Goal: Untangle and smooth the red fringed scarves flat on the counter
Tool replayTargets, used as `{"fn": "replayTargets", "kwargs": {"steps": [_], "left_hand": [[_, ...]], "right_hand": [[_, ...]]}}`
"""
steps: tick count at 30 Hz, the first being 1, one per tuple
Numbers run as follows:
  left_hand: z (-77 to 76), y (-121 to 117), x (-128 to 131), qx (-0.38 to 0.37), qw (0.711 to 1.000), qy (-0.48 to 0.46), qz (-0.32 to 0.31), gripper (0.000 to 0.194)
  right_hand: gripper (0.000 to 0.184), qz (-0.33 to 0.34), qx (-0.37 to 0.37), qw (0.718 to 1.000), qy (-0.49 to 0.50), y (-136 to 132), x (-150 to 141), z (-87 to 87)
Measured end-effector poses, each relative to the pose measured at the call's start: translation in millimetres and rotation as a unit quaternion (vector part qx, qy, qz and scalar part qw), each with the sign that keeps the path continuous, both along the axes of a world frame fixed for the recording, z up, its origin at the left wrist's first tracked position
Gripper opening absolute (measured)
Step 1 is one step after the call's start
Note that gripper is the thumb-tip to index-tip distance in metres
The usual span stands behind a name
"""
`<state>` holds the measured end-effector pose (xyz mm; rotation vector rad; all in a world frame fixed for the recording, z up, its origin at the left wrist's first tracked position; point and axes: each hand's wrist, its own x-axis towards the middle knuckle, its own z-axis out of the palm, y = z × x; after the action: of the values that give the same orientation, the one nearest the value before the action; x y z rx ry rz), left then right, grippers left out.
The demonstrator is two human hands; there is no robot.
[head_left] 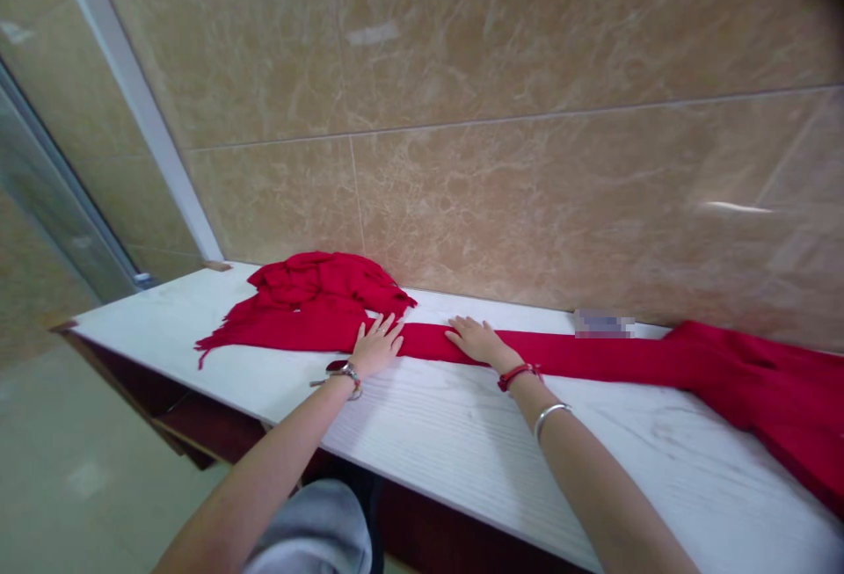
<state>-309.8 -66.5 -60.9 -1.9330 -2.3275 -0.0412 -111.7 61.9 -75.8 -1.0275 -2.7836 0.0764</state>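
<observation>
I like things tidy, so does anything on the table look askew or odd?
Yes: the red heap on the left looks bunched and crumpled, while the strip running right lies fairly flat. No spill shows.

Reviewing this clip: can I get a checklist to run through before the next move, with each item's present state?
1. Left grip open, fingers on the red strip: ok.
2. Right grip open, resting on the strip: ok.
3. Stretch of strip between them lying flat: ok.
4. Red pile at left smoothed out: not ok, rumpled.
5. Wide red cloth at right fully in view: not ok, cut off by the picture's edge.
6. Red bracelet clear of the strip: cannot tell.
</observation>
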Motion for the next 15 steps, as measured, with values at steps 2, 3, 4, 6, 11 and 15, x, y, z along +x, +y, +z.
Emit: {"fn": "replayTargets", "kwargs": {"steps": [2, 3, 4, 6, 11, 15], "left_hand": [[6.6, 4.8, 0.4, -0.036, 0.999, -0.009, 0.020, 0.049], [10.0, 9.1, 4.2, -0.057, 0.998, -0.014, 0.036, 0.049], [13.2, 14.6, 10.6, -0.070, 0.996, -0.013, 0.058, 0.050], [17.5, 26.9, 30.7, -0.058, 0.995, -0.007, 0.079, 0.052], [12.4, 46.9, 84.4, -0.030, 0.996, -0.070, -0.056, 0.057], [2.3, 45.0, 83.2, -0.069, 0.991, -0.103, -0.039, 0.055]], "right_hand": [[0.047, -0.005, 0.002, 1.000, -0.005, -0.2, 7.7, 1.4], [0.047, -0.008, 0.005, 1.000, -0.009, 0.0, 13.5, 2.0], [0.046, -0.009, 0.011, 1.000, -0.015, 0.2, 20.5, 2.7], [0.045, -0.010, 0.030, 0.999, -0.034, 0.6, 37.8, 4.1], [0.038, -0.011, 0.090, 0.991, -0.094, -0.1, 82.6, 6.4], [0.034, -0.015, 0.127, 0.983, -0.133, 5.9, 114.1, 6.4]]}}
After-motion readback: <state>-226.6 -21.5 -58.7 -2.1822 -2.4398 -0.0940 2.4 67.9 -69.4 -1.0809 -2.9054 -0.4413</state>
